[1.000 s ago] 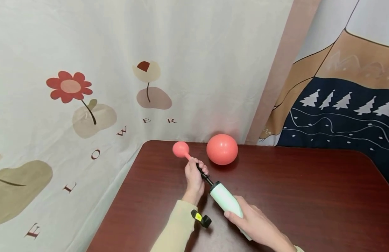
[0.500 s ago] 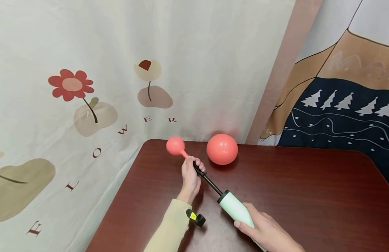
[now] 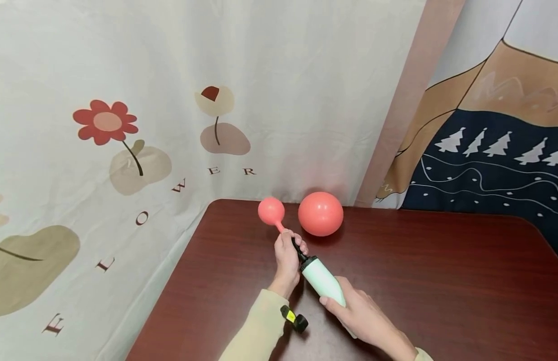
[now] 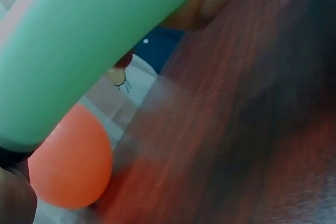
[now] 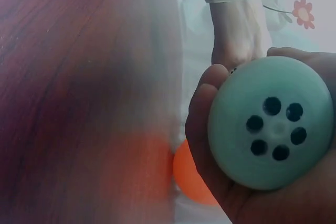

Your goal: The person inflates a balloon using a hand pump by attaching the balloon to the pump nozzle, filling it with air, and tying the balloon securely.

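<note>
The glossy red-brown bench leaves room at right; the mint-green cylindrical pump bars the middle, the large round coral balloon part of the far edge.

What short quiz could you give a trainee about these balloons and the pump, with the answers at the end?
1. Which hand grips the mint-green pump barrel: A) left, or B) right?
2. True or false: in the head view, the larger coral balloon appears right of the smaller coral balloon.
3. How many dark holes show in the barrel's end?

Key: 1. B, the right hand; 2. True; 3. Six.
</note>
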`<state>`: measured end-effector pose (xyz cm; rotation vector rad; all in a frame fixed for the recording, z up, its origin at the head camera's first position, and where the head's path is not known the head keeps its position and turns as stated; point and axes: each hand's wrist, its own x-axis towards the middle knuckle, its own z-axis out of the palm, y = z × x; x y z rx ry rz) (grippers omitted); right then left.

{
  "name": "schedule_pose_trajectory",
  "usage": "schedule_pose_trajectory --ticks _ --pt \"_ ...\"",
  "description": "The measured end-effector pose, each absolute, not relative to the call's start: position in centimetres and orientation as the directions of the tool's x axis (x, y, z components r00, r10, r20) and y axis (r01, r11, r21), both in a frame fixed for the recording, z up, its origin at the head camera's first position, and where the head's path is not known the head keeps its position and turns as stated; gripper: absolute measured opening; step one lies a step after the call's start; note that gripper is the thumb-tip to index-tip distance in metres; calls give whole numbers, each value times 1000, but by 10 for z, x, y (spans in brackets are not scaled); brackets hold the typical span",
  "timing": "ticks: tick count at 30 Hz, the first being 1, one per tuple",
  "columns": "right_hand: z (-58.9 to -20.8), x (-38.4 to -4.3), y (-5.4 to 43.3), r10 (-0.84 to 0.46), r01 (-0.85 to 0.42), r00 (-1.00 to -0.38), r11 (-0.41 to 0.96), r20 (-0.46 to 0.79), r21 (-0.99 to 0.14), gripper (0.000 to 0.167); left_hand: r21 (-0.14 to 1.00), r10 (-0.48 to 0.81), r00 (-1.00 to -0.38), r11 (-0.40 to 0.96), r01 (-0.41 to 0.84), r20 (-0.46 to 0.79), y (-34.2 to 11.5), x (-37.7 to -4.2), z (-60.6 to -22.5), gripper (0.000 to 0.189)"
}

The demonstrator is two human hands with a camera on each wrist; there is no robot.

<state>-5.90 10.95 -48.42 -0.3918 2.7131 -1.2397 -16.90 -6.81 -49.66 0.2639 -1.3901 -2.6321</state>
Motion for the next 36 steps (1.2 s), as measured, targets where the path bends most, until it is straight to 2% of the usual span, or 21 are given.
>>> schedule_pose_trajectory --ticks 7,15,18,26,36 --pt "-473 -43 133 -369 -125 -916 638 -159 -760 58 780 -303 -950 -611 131 -78 -100 -190 -485 26" --pt "-475 -37 142 -406 -111 -890 636 -208 -764 58 780 -298 -951 -614 120 -88 -102 -188 -484 26" --pt "-479 -41 136 -388 -121 -903 642 -185 -757 59 786 -269 -959 -610 96 -91 -90 -182 -488 25" --pt "-486 -61 116 -340 -232 -940 603 17 -764 50 822 -184 -973 -569 -11 -140 -63 -163 -502 25" --pt "-485 -55 118 -338 -188 -940 623 -44 -759 56 797 -224 -966 -603 36 -126 -78 -176 -503 27"
